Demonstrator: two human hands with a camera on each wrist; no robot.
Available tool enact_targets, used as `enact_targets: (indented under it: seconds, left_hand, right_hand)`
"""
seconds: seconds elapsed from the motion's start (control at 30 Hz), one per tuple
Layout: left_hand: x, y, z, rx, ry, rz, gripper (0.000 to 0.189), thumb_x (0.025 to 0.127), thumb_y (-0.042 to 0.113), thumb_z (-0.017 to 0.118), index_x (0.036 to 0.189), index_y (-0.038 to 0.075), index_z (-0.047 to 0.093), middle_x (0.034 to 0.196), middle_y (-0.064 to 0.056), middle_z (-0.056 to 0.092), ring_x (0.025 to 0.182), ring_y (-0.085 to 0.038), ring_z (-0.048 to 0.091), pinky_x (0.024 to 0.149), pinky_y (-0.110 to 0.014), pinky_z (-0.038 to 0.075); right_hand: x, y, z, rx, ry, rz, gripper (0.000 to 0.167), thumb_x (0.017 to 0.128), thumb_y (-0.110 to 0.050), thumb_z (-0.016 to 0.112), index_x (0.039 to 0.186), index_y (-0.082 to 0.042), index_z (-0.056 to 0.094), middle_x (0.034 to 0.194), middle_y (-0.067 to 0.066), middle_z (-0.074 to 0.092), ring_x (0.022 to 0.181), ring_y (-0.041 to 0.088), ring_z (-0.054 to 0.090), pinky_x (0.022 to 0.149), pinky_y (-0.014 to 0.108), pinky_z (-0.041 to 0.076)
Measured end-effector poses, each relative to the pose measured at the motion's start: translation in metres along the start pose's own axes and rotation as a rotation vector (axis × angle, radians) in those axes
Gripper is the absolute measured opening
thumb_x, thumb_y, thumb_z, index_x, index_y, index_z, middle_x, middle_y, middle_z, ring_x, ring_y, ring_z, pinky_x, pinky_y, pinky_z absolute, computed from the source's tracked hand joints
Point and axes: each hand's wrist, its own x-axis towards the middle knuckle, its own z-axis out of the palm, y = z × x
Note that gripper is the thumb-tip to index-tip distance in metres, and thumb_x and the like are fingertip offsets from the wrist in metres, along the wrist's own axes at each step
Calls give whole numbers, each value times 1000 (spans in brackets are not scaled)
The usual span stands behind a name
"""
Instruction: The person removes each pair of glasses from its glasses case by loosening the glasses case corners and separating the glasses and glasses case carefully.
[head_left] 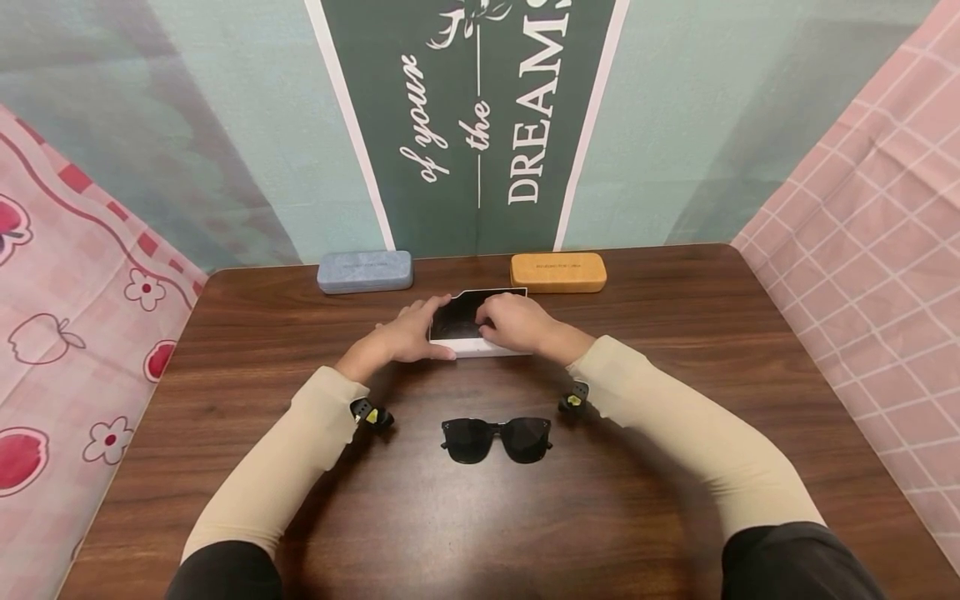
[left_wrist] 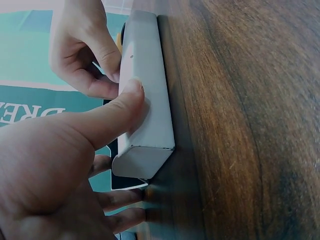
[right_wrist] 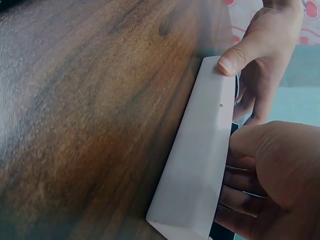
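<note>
A white case (head_left: 480,347) with a dark interior (head_left: 459,321) lies open near the far side of the table. My left hand (head_left: 411,332) grips its left end, the thumb on the front wall and the fingers round behind, as the left wrist view shows. My right hand (head_left: 517,321) has its fingers bent in over the front rim, thumb and forefinger close together at the dark interior; I cannot tell whether they pinch anything. Nearer to me, black sunglasses (head_left: 497,440) lie on the table, apart from both hands.
At the back edge of the wooden table (head_left: 480,533) lie a blue glasses case (head_left: 365,272) on the left and a yellow one (head_left: 558,273) on the right, just behind the white case. A printed green cloth (head_left: 480,225) hangs behind, with pink cloths on both sides.
</note>
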Motion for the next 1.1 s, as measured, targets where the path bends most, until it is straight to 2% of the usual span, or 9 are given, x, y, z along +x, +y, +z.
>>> enact_targets:
  seconds: [0.13, 0.33, 0.63, 1.1]
  left_hand:
    - [1, -1, 1, 1, 0, 1, 103, 85, 50, 79, 163, 22, 18, 160, -20, 31, 147, -44, 27, 100, -85, 20]
    - [0, 0, 0, -2, 0, 5, 103, 86, 50, 79, 163, 22, 18, 159, -20, 31, 147, -45, 27, 99, -86, 19]
    - [-1, 0, 0, 0, 10, 5, 103, 85, 49, 79, 163, 22, 18, 159, -20, 31, 146, -44, 28, 99, -86, 20]
    - [-1, 0, 1, -10, 12, -3, 102, 85, 48, 80, 163, 23, 19, 161, -18, 30, 148, -43, 26, 100, -86, 18]
  right_hand:
    - [1, 0, 1, 8, 7, 16, 11, 90, -12, 65, 88, -9, 75, 85, 2, 70, 77, 20, 61, 69, 41, 53]
    - [2, 0, 1, 15, 26, 16, 9, 86, -10, 66, 78, -11, 69, 71, -1, 60, 66, 17, 50, 61, 34, 44]
    - [3, 0, 0, 4, 42, 13, 15, 85, -7, 66, 72, -14, 63, 66, -3, 54, 62, 15, 47, 56, 30, 37]
    - [4, 2, 0, -26, 64, 9, 23, 82, -7, 66, 65, -17, 54, 61, -4, 45, 61, 16, 45, 56, 32, 35]
